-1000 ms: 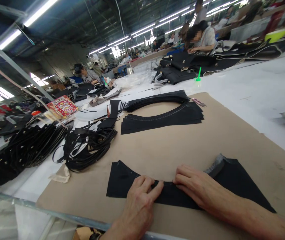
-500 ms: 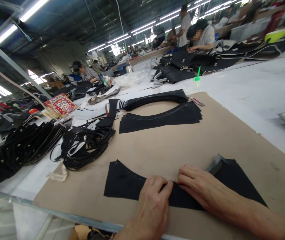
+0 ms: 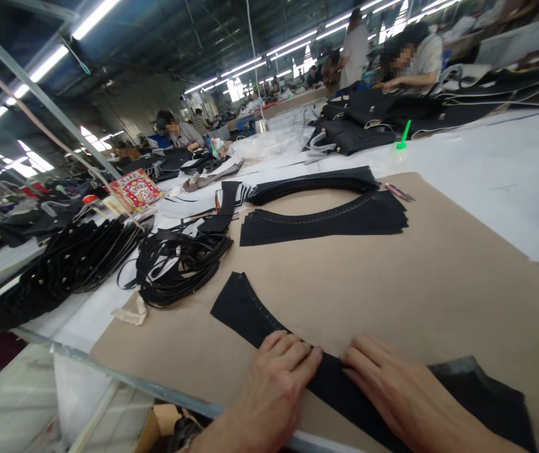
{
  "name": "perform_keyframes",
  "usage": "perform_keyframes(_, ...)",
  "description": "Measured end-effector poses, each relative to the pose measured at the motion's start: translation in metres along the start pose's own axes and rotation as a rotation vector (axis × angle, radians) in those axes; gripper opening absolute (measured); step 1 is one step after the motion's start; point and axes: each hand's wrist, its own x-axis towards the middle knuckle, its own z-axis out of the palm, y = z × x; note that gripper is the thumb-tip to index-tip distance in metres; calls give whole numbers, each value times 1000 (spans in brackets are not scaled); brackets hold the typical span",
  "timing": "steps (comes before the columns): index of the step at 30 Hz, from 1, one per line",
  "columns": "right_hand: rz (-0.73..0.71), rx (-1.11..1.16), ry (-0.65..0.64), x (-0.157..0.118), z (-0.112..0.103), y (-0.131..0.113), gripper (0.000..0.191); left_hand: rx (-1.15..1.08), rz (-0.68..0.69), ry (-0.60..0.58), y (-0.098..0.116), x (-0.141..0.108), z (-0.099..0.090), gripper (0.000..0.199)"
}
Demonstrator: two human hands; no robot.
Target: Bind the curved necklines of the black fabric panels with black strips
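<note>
A curved black fabric piece (image 3: 243, 307) lies slantwise on the brown sheet, its left end farther from me than its right. A line of marks or stitches runs along its inner curve. Bent fingers of my left hand (image 3: 276, 377) grip the curved edge near the middle. Just to the right, my right hand (image 3: 387, 380) has its fingertips closed on the same edge. My right hand and forearm cover part of the piece, whose right portion shows a greyish strip along the edge.
Beyond my hands lie stacked curved black pieces (image 3: 326, 221) and small pink-handled snips (image 3: 399, 192). Coiled black strips (image 3: 182, 267) sit at the left, beside piled black parts (image 3: 71, 264). A green-nozzled bottle (image 3: 402, 139) stands at the back. Other people work farther off.
The black fabric piece has turned clockwise: its left end has swung away from me, its right end towards me. My hands have shifted slightly along with it. The camera view has moved too.
</note>
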Motion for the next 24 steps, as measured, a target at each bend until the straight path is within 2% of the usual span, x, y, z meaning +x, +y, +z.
perform_keyframes(3,53,9,-57,8,4,-10,19,3,-46,-41,-11,-6,-15,46)
perform_keyframes(5,78,20,-84,9,4,-12,19,2,-66,-29,-11,-7,-18,48)
perform_keyframes(9,80,49,-95,5,2,-9,18,-20,-160,86,7,-2,-7,42)
perform_keyframes(12,71,72,-80,2,3,-7,18,-74,-185,108,20,4,5,42)
perform_keyframes(17,93,117,-84,-2,2,-6,18,-76,-92,140,22,3,14,39)
perform_keyframes(21,114,136,-144,-10,-5,-2,19,77,55,166,16,-6,13,44)
perform_keyframes(24,116,156,-172,-16,-15,2,16,155,98,165,15,-8,11,46)
